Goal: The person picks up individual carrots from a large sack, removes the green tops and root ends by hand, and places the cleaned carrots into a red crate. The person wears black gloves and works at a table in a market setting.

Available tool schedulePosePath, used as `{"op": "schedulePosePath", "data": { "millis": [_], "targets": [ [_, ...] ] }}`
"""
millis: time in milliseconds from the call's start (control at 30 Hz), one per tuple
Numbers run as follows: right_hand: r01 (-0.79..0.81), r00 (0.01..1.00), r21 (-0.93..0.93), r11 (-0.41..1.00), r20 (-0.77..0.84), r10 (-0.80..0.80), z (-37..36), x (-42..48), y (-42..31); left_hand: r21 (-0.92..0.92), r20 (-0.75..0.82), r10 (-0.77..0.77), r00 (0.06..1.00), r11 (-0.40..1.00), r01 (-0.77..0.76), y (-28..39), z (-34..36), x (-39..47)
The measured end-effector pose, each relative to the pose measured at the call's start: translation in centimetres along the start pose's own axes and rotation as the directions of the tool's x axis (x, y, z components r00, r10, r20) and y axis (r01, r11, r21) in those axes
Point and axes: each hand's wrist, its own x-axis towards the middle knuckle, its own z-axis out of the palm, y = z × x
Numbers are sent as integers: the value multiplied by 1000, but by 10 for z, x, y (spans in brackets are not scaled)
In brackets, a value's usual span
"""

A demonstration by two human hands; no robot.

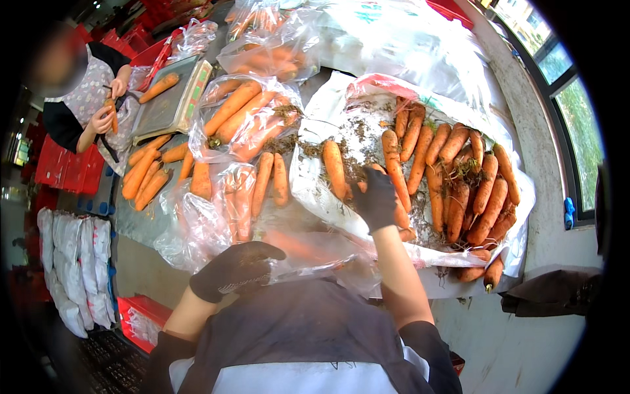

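Observation:
My right hand [375, 199], in a dark glove, reaches into an open white woven sack [315, 182] and lies over carrots; its fingertips are partly hidden, so its hold is unclear. Just left of it is a single carrot [334, 169], with loose soil around it. To its right many soil-marked carrots [457, 197] lie in a heap on the sack. My left hand [238, 270], gloved too, is at the edge of a clear plastic bag [315, 261] with carrots inside, its thumb against the film. Clear bags of carrots [246, 115] lie beyond.
A weighing scale [165, 98] with one carrot on it stands at the back left. Beside it a co-worker [93, 93] in an apron holds a carrot. Loose carrots [145, 172] lie on the table's left. Red crates [71, 165] stand beyond; a windowed wall is on the right.

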Motion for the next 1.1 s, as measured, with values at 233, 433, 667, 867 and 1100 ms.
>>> {"op": "schedulePosePath", "data": {
  "millis": [233, 433, 667, 867, 1100],
  "targets": [
    [-227, 913, 245, 943, 391, 118, 56, 44, 16, -194, 22, 229, 973, 956, -221, 13, 34, 19],
    [-162, 953, 543, 824, 303, -12, -62, -11, -47, -235, -104, 288, 952, 923, -304, -1, 21, 69],
    [-247, 892, 770, 589, 417, -172, -80, -73, -66, -13, -52, 272, 961, 962, -273, 27, 44, 74],
    [11, 991, 319, 948, 125, -54, -63, -67, 5, 455, -246, 777, 580, 620, -639, -4, 45, 93],
    [-507, 846, 740, 441, 524, 93, -116, -62, -77, 805, -184, 920, 345, 342, -484, -24, 37, 85]
  ]
}}
